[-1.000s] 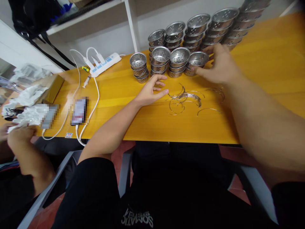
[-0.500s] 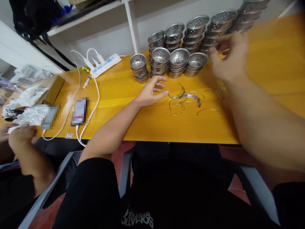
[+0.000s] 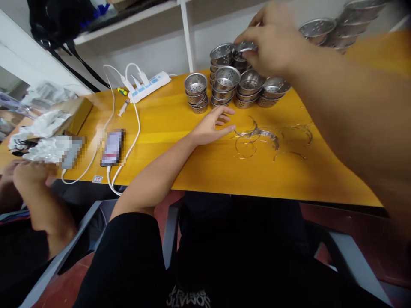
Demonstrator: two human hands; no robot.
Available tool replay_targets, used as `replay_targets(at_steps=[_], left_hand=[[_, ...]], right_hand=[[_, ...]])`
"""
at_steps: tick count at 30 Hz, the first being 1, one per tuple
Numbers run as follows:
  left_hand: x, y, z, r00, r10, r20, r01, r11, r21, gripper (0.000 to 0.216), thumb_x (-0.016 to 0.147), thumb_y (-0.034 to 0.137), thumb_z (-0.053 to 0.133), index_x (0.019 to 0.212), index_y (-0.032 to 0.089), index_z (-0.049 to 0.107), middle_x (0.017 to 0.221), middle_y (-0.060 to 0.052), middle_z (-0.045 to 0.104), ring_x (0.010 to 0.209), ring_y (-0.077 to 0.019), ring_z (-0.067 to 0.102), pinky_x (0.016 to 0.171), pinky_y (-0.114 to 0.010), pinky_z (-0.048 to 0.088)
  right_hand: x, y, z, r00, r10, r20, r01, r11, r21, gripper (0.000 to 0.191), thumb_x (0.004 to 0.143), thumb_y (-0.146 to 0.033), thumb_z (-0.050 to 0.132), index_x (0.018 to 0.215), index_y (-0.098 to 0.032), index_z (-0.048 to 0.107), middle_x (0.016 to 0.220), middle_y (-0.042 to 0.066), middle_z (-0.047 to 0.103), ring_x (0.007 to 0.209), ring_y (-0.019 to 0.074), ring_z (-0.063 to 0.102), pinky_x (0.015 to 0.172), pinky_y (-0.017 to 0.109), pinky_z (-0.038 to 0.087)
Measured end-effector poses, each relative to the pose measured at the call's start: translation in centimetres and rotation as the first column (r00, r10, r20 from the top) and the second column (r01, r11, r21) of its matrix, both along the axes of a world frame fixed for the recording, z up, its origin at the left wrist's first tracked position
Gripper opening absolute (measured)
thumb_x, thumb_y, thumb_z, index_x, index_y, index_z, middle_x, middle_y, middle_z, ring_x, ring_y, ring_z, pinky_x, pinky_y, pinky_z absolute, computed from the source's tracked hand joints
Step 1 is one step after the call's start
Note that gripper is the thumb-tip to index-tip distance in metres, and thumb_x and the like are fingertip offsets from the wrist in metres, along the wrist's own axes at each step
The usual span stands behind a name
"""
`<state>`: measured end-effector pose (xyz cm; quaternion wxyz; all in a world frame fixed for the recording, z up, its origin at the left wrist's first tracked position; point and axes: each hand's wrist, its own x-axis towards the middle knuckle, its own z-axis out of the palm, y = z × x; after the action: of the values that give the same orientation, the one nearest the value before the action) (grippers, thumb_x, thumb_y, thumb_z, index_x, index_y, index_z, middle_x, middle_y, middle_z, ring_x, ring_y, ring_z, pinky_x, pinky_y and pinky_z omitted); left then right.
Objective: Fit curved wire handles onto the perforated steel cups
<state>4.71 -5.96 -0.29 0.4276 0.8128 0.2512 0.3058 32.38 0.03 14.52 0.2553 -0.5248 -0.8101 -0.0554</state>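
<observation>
here the right hand (image 3: 272, 40), in the upper middle of the frame, has its grip pinched around a small perforated metal cup (image 3: 244, 46), lifted just above the stacks of metal cups (image 3: 237, 81) at the far side of the worktop (image 3: 180, 128). the left hand (image 3: 212, 126) lies with fingers loosely spread, holding nothing, just beside the loose wire rings (image 3: 260, 139) near the middle of the frame.

the risk, as i judge it, lies in those stacks: they stand close together and tall, so a knuckle or the lifted cup clipping a rim could topple a column and send cups rolling over the edge. the pinch looks to be on the rim only, though motion blur makes that hard to confirm; a slip would drop the cup onto the others. the thin rings could also be swept aside by the left forearm.

the worktop is glossy yellow wood. at upper left sit a white power strip (image 3: 150, 83) with cables, a phone (image 3: 112, 147) and crumpled plastic bags (image 3: 45, 124). another person's hands (image 3: 22, 175) work at the lower left. a white shelf frame (image 3: 189, 30) stands behind.
</observation>
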Motion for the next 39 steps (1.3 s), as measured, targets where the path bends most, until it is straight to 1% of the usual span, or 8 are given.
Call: replay_targets(at_steps=[6, 13, 18, 24, 29, 33, 36, 39], left_hand=[[0.2, 0.5, -0.8, 1.0, 0.0, 0.003, 0.0, 1.0, -0.015, 0.065, 0.101, 0.065, 0.092, 0.15, 0.028, 0.07, 0.171, -0.017, 0.072, 0.146, -0.0298, 0.08, 0.132, -0.05, 0.071], [0.2, 0.8, -1.0, 1.0, -0.022, 0.0, 0.022, 1.0, -0.01, 0.069, 0.101, 0.071, 0.09, 0.151, 0.027, 0.071, 0.174, -0.019, 0.073, 0.148, -0.0323, 0.081, 0.133, -0.052, 0.07], [0.2, 0.7, -0.8, 1.0, -0.02, -0.006, 0.02, 1.0, -0.009, 0.071, 0.1, 0.074, 0.089, 0.149, 0.027, 0.07, 0.172, -0.019, 0.072, 0.147, -0.033, 0.081, 0.133, -0.054, 0.07], [0.2, 1.3, -1.6, 1.0, -0.003, 0.019, 0.003, 0.999, -0.033, 0.082, 0.1, 0.067, 0.092, 0.165, 0.031, 0.058, 0.182, -0.019, 0.067, 0.151, -0.0323, 0.078, 0.129, -0.052, 0.072], [0.6, 1.9, -2.8, 0.992, 0.071, 0.107, -0.069, 0.997, -0.021, 0.1, 0.11, 0.061, 0.092, 0.19, 0.038, 0.036, 0.194, -0.02, 0.058, 0.153, -0.0315, 0.078, 0.127, -0.055, 0.075], [0.9, 2.1, -3.0, 0.987, 0.094, 0.126, -0.098, 0.995, 0.022, 0.115, 0.11, 0.064, 0.096, 0.198, 0.044, 0.024, 0.201, -0.019, 0.048, 0.164, -0.0376, 0.076, 0.129, -0.06, 0.074], [1.2, 2.2, -3.1, 0.988, 0.059, 0.143, -0.068, 0.996, 0.055, 0.114, 0.105, 0.079, 0.097, 0.193, 0.04, 0.036, 0.195, -0.017, 0.053, 0.173, -0.0434, 0.071, 0.137, -0.065, 0.069], [1.1, 2.4, -3.1, 0.988, 0.016, 0.153, -0.026, 0.998, 0.063, 0.118, 0.098, 0.095, 0.096, 0.184, 0.032, 0.046, 0.184, -0.019, 0.064, 0.171, -0.0439, 0.072, 0.147, -0.069, 0.061]], right_hand=[[-2.8, 4.4, 2.2, 0.99, -0.046, 0.136, 0.065, 0.988, -0.139, 0.05, 0.121, -0.036, 0.099, 0.165, -0.013, 0.094, 0.192, 0.033, 0.05, 0.183, 0.0632, 0.038, 0.147, 0.092, 0.031], [-5.6, 2.8, 3.0, 0.983, -0.099, 0.154, 0.124, 0.979, -0.163, 0.038, 0.114, -0.015, 0.105, 0.149, -0.003, 0.096, 0.19, 0.032, 0.059, 0.187, 0.0592, 0.043, 0.151, 0.083, 0.033], [-5.6, 0.6, 3.6, 0.992, -0.12, 0.044, 0.123, 0.989, -0.088, 0.037, 0.127, -0.018, 0.087, 0.159, -0.001, 0.089, 0.188, 0.032, 0.062, 0.185, 0.0556, 0.049, 0.153, 0.08, 0.033], [-3.5, -2.6, 3.8, 0.979, -0.061, -0.196, 0.085, 0.99, 0.114, 0.037, 0.126, -0.028, 0.082, 0.161, -0.015, 0.086, 0.186, 0.025, 0.066, 0.18, 0.0477, 0.056, 0.151, 0.076, 0.037], [-0.1, -7.2, 1.9, 0.971, 0.195, -0.136, -0.149, 0.945, 0.292, 0.024, 0.116, -0.038, 0.083, 0.13, -0.019, 0.088, 0.143, 0.021, 0.087, 0.148, 0.0481, 0.079, 0.13, 0.067, 0.057], [1.5, -11.7, -1.0, 0.885, 0.413, -0.217, -0.417, 0.909, 0.03, 0.015, 0.117, -0.046, 0.083, 0.115, -0.031, 0.083, 0.117, 0.011, 0.086, 0.108, 0.0342, 0.082, 0.102, 0.053, 0.064], [1.2, -13.4, -4.0, 0.854, 0.477, -0.207, -0.505, 0.856, -0.112, 0.025, 0.122, -0.056, 0.076, 0.117, -0.033, 0.085, 0.121, 0.011, 0.086, 0.109, 0.0358, 0.082, 0.102, 0.057, 0.064], [0.7, -13.5, -6.7, 0.832, 0.474, -0.29, -0.517, 0.851, -0.094, 0.029, 0.123, -0.06, 0.075, 0.12, -0.035, 0.09, 0.13, 0.012, 0.087, 0.12, 0.0398, 0.084, 0.109, 0.062, 0.068]])
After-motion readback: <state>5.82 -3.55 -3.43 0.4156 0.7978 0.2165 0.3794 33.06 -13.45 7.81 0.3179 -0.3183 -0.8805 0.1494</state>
